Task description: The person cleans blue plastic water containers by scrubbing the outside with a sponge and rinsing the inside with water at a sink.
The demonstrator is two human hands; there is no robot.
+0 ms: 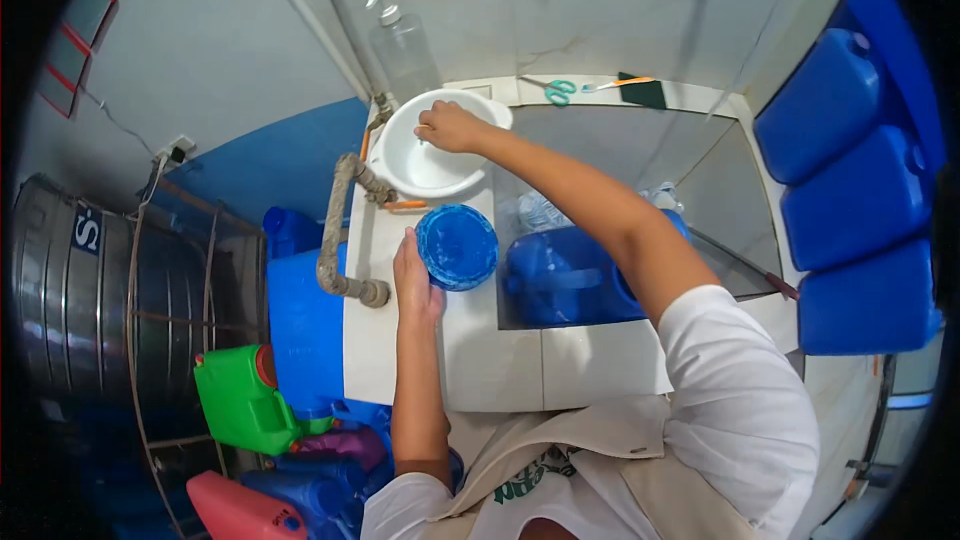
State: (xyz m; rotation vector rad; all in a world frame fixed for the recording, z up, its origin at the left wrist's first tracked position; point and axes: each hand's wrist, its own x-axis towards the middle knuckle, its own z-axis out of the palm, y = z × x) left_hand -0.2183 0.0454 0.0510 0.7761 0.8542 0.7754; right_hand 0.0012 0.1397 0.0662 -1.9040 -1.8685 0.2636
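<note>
My left hand [413,275] is closed around the side of a round blue cap [457,248], which looks hollow and has whitish smears along its rim. It is held above the white tiled counter. Beyond it, my right hand [452,128] reaches over a white plastic basin [400,165], its fingers pinched together inside the rim. Whatever those fingers hold, if anything, is too small to make out. To the right, a large blue water jug [560,280] lies in the grey sink, partly behind my right forearm.
A crusted pipe [335,230] rises left of the counter. On the back ledge lie scissors [560,92], a toothbrush [605,87] and a dark green pad [645,93]. A clear pump bottle [402,50] stands behind the basin. Blue jugs [855,210] line the right; a green jug [240,395] stands left.
</note>
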